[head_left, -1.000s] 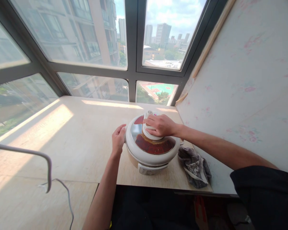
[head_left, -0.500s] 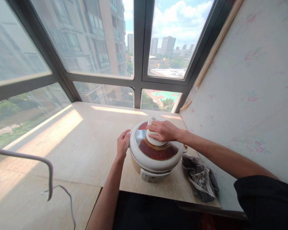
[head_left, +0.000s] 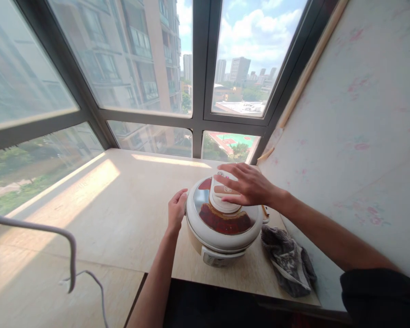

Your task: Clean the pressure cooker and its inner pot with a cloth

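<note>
1. Two hands work at one white cooker (head_left: pixel 224 228), which sits on the pale counter (head_left: pixel 123 214) near its right edge, at about 5 o'clock from the window corner.
2. A grey cloth (head_left: pixel 289 262) lies crumpled just beside the cooker, at its 4 o'clock; a white cable (head_left: pixel 71 255) hangs at the near left.
3. The left hand (head_left: pixel 176 210) presses the cooker's rim at 9 o'clock, fingers curled against it (gripping nothing else).
4. The right hand (head_left: pixel 248 186) hovers over the lid handle (head_left: pixel 224 198), fingers spread flat and wide; whether they touch it, I cannot tell.
5. Farthest, the window (head_left: pixel 198 68) shows towers.
</note>
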Available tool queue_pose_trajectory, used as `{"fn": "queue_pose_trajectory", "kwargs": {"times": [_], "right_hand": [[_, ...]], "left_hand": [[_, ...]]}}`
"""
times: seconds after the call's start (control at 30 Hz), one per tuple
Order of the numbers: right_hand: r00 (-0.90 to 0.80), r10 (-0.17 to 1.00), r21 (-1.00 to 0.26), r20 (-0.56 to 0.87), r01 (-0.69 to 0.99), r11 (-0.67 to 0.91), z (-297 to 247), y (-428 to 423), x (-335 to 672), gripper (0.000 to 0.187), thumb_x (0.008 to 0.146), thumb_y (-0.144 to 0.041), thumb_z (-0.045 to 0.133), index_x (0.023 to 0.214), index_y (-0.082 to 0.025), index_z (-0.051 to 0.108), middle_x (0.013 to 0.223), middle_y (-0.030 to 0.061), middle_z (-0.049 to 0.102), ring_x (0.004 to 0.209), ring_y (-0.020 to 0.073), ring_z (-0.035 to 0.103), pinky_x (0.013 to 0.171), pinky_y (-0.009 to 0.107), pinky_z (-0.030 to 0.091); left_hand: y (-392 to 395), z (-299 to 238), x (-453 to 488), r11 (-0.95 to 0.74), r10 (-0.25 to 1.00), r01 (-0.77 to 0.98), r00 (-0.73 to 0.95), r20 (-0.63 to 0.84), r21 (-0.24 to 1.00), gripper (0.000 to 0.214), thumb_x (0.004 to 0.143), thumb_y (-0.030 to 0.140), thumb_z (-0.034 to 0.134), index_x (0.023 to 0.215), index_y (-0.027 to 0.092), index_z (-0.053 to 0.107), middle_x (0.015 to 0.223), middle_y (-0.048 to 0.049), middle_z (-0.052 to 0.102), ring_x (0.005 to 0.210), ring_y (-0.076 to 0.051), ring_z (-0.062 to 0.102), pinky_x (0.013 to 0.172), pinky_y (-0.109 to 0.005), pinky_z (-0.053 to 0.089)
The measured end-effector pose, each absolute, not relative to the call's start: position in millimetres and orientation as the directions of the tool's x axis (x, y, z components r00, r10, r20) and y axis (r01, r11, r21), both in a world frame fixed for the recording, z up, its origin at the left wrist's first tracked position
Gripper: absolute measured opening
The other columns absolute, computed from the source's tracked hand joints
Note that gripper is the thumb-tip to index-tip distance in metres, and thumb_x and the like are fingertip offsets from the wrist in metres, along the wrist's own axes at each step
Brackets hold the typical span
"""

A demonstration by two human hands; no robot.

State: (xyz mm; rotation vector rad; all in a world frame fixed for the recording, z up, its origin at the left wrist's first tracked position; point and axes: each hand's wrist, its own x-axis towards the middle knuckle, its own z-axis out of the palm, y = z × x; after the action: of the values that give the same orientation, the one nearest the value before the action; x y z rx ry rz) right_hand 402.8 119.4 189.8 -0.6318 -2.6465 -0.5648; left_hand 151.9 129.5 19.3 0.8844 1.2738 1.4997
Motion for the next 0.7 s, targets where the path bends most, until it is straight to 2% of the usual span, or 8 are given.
{"fn": "queue_pose_trajectory", "kwargs": {"times": [0.1,0.23,0.3,0.4,0.47,0.53,0.63,0.7], "right_hand": [[-0.723,0.331,0.232,0.606,0.559,0.796,217.4,110.6,430.9,0.044,0.096,-0.046,0.06,0.131,-0.019,0.062,0.127,0.0166,0.063,0.118,0.0295,0.058,0.096,0.046,0.05],[-0.603,0.518,0.018,0.606,0.662,0.749,218.7,106.2,465.0,0.033,0.098,-0.037,0.057,0.124,-0.018,0.065,0.117,0.0148,0.068,0.111,0.0255,0.061,0.096,0.043,0.051],[-0.473,0.64,-0.163,0.605,0.713,0.681,197.1,107.4,477.5,0.035,0.097,-0.04,0.059,0.124,-0.019,0.065,0.12,0.0141,0.068,0.113,0.0259,0.062,0.097,0.045,0.051],[-0.131,0.824,-0.542,0.551,0.694,0.473,143.8,104.2,488.6,0.042,0.09,-0.05,0.065,0.121,-0.021,0.065,0.121,0.0117,0.068,0.108,0.0259,0.065,0.093,0.047,0.054],[0.135,0.905,-0.812,0.404,0.508,0.287,102.5,94.0,488.6,0.046,0.086,-0.057,0.066,0.116,-0.021,0.067,0.12,0.0113,0.07,0.108,0.026,0.066,0.094,0.046,0.054],[0.299,0.927,-0.96,0.226,0.228,0.161,63.8,78.0,481.7,0.051,0.083,-0.063,0.067,0.113,-0.022,0.069,0.119,0.0103,0.071,0.112,0.0263,0.066,0.1,0.045,0.052],[0.484,0.867,-0.984,0.12,-0.057,0.168,20.3,51.8,460.7,0.059,0.074,-0.058,0.079,0.122,-0.026,0.067,0.137,0.0059,0.065,0.13,0.026,0.056,0.111,0.041,0.044],[0.487,0.873,-0.959,0.014,-0.241,0.15,3.2,39.4,443.7,0.06,0.077,-0.062,0.074,0.124,-0.027,0.067,0.132,0.006,0.068,0.13,0.0275,0.057,0.109,0.044,0.046]], "left_hand": [[130.3,18.3,151.8,-0.017,0.955,-0.207,-0.295,-0.046,0.978,0.047,0.069,0.045,0.072,0.101,0.012,0.077,0.071,-0.0038,0.068,0.06,-0.014,0.056,0.053,-0.023,0.042],[128.9,20.6,152.6,0.01,0.96,-0.231,-0.271,-0.074,0.973,0.05,0.068,0.045,0.071,0.104,0.011,0.075,0.062,0.001,0.062,0.048,-0.009,0.045,0.045,-0.021,0.034],[127.5,23.0,153.5,0.024,0.959,-0.24,-0.27,-0.09,0.971,0.053,0.068,0.045,0.071,0.107,0.01,0.073,0.058,0.0033,0.058,0.044,-0.007,0.038,0.041,-0.02,0.028],[125.0,27.3,154.9,0.032,0.956,-0.24,-0.277,-0.1,0.97,0.056,0.067,0.046,0.071,0.11,0.009,0.072,0.055,0.0055,0.053,0.042,-0.006,0.035,0.04,-0.019,0.025],[123.7,29.6,155.3,0.039,0.956,-0.239,-0.273,-0.106,0.97,0.058,0.067,0.046,0.071,0.112,0.008,0.072,0.055,0.0058,0.052,0.043,-0.006,0.035,0.04,-0.019,0.025],[123.1,30.8,154.7,0.048,0.958,-0.241,-0.265,-0.114,0.969,0.06,0.067,0.046,0.072,0.113,0.008,0.071,0.057,0.0052,0.054,0.044,-0.006,0.036,0.041,-0.019,0.027],[123.6,28.5,152.0,0.057,0.959,-0.253,-0.254,-0.123,0.966,0.062,0.067,0.047,0.073,0.116,0.009,0.071,0.061,0.004,0.058,0.045,-0.006,0.04,0.043,-0.019,0.029],[123.7,23.6,150.5,0.049,0.961,-0.278,-0.25,-0.121,0.959,0.062,0.067,0.047,0.075,0.118,0.01,0.07,0.067,0.0026,0.063,0.048,-0.007,0.045,0.045,-0.019,0.032]]}}
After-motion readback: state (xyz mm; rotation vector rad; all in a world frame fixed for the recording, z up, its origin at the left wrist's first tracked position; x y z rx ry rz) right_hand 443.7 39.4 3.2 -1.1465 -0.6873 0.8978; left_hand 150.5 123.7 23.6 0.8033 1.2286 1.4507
